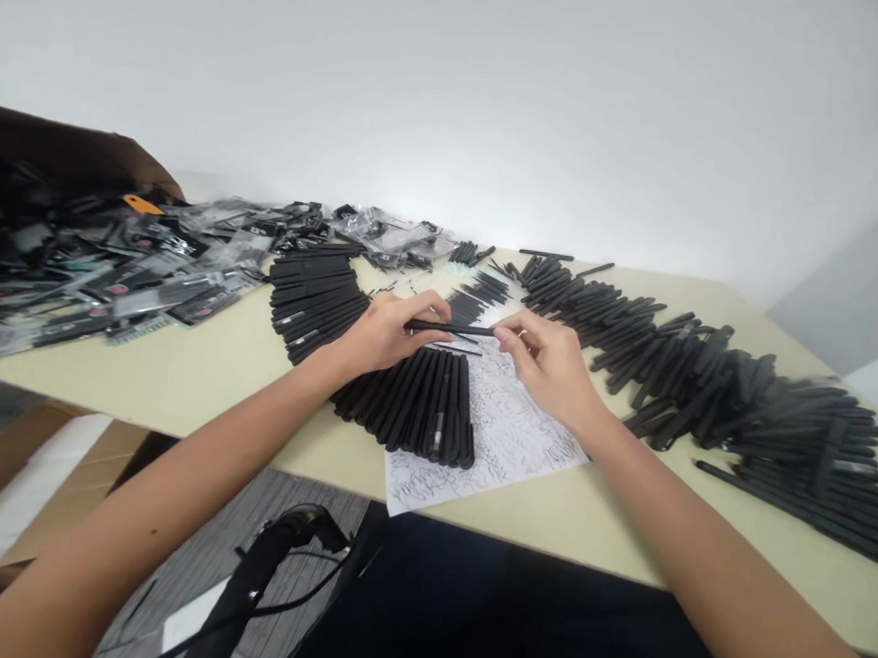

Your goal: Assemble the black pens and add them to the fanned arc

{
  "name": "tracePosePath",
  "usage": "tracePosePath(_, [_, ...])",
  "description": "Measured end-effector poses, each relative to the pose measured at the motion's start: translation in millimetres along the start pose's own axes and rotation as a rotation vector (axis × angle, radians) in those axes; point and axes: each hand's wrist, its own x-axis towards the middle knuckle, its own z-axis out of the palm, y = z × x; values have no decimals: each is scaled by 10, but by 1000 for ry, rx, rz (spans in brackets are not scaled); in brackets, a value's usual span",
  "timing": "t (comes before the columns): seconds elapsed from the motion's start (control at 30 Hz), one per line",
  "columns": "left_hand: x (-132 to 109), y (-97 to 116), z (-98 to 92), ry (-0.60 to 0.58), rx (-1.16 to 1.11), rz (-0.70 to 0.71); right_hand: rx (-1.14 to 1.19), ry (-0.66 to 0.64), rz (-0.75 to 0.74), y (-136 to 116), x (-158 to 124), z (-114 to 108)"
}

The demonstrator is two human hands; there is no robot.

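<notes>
A slim black pen [469, 329] lies level between my two hands, above a sheet of white paper [508, 414] covered in scribbles. My left hand [401, 328] pinches its left end, and my right hand [542, 356] grips the right end with thumb and fingers. Just below and to the left, many black pens [411, 397] are laid side by side in a curved row, partly over the paper. Behind my hands lie small thin dark sticks, perhaps refills [479, 294], in a bunch.
Along the right side stretches a long heap of black pens [677, 366]. Torn clear packaging [210, 263] spreads over the left of the table [141, 388], by a dark box [121, 151]. An open cardboard box [75, 474] stands on the floor.
</notes>
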Motion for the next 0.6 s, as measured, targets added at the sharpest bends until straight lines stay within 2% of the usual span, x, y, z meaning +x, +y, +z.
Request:
tracePosePath(0.23, [-2, -6, 8, -5, -41, 54, -23, -55, 103, -44, -8, -19])
tracePosePath(0.47, [25, 120, 14, 102, -111, -27, 33, 16, -29, -99, -1, -26])
tracePosePath(0.6, [32, 149, 11, 70, -151, -25, -34, 65, -56, -76, -7, -18])
